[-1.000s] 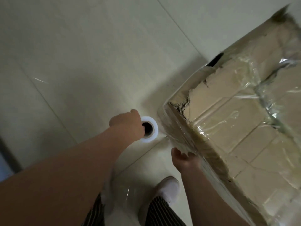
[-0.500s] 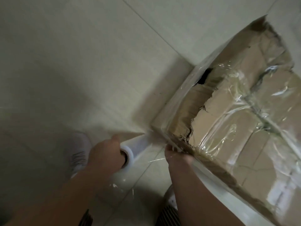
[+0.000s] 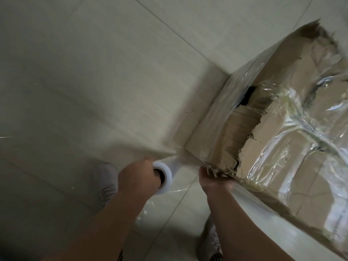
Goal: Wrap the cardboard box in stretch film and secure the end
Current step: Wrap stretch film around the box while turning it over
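Film roll (image 3: 166, 171) in L hand (image 3: 137, 176); R hand (image 3: 212, 180) round box (image 3: 282, 147) corner

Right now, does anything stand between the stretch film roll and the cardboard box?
Nothing visible does. The film roll in the left hand sits just off the near corner of the cardboard box, with only floor tiles between; the right hand holds that corner, beside the film's path.

Torn matt cardboard box (image 3: 293, 117) under glossy wrinkled stretch film (image 3: 293, 102); smooth pale floor tiles (image 3: 94, 72).
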